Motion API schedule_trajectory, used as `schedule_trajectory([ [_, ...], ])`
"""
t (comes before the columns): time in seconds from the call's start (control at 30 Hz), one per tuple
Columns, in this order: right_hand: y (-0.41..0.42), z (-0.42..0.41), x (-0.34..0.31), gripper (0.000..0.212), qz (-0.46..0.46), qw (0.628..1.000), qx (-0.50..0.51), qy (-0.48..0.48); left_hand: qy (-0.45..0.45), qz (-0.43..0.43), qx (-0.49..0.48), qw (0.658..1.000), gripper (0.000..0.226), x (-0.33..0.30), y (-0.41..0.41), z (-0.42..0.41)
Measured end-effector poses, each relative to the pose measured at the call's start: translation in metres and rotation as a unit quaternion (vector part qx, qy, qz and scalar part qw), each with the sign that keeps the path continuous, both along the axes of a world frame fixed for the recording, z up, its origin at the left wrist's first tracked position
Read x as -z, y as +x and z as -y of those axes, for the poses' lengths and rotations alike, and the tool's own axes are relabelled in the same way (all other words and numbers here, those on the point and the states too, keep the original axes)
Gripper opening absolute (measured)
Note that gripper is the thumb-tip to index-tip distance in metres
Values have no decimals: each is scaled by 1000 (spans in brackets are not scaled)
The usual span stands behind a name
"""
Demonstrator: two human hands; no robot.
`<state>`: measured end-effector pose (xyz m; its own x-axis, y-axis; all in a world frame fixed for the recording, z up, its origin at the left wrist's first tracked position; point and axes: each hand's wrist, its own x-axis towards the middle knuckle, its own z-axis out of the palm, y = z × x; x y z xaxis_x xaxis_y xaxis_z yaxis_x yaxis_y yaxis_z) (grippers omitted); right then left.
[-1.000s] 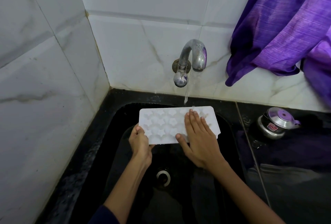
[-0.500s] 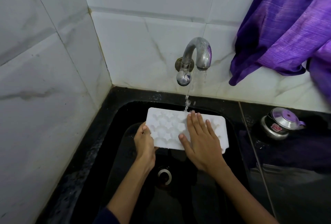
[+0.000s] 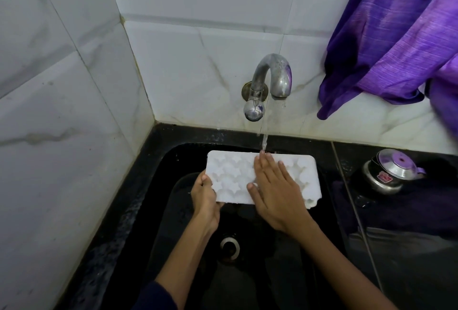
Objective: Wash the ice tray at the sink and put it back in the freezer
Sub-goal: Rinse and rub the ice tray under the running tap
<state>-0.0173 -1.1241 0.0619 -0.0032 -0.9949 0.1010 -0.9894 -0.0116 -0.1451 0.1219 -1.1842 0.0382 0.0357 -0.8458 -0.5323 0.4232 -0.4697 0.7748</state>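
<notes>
Tray [image 3: 233, 175], white with star-shaped cells, sits over the black sink [image 3: 188, 156] at about 12 o'clock from the drain [image 3: 230, 247], cells up and tilted a little toward the viewer, likely so rinse water runs off the near edge. Nearest, the left hand [image 3: 205, 200] makes the grip at the tray's 8 o'clock corner, thumb on top and fingers curled beneath, which steadies it in the air. The right hand [image 3: 277, 193] lies flat across the middle, fingers straight and holding nothing, its tips at the far edge where the stream lands; it looks placed to rub the cells under the water. Beyond, the tap [image 3: 272, 79] juts from the tiled wall at 12 o'clock and is running. Room is tight leftward, where the side wall closes in at 9 o'clock. At 3 o'clock the dark desk carries a steel pot [image 3: 389, 173], and a purple cloth [image 3: 386, 44] hangs at 1 o'clock. The freest way out seems back toward 6 o'clock.
</notes>
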Motion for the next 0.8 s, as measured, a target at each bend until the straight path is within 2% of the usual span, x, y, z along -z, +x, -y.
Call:
schedule_trajectory([
  [0.1, 2, 17, -7, 68, -23, 1000, 20, 0, 4, -16, 39, 999, 31, 0, -18, -5],
  [0.2, 13, 20, -6, 64, -45, 998, -33, -5, -2, -27, 56, 998, 32, 0, -28, -8],
  [0.37, 6, 1, 3, 59, -45, 994, -97, -4, -4, -53, 18, 998, 32, -1, -24, 3],
  [0.53, -11, 4, 1, 63, -20, 1000, 13, -5, -6, -40, 19, 999, 32, 0, -18, 3],
  [0.6, -6, 14, -2, 65, -31, 999, 25, -7, -4, -36, 35, 999, 31, 1, -24, -1],
  [0.8, 26, 28, -6, 56, -71, 994, -70, -31, -47, -38, 115, 991, 26, 0, -31, -12],
])
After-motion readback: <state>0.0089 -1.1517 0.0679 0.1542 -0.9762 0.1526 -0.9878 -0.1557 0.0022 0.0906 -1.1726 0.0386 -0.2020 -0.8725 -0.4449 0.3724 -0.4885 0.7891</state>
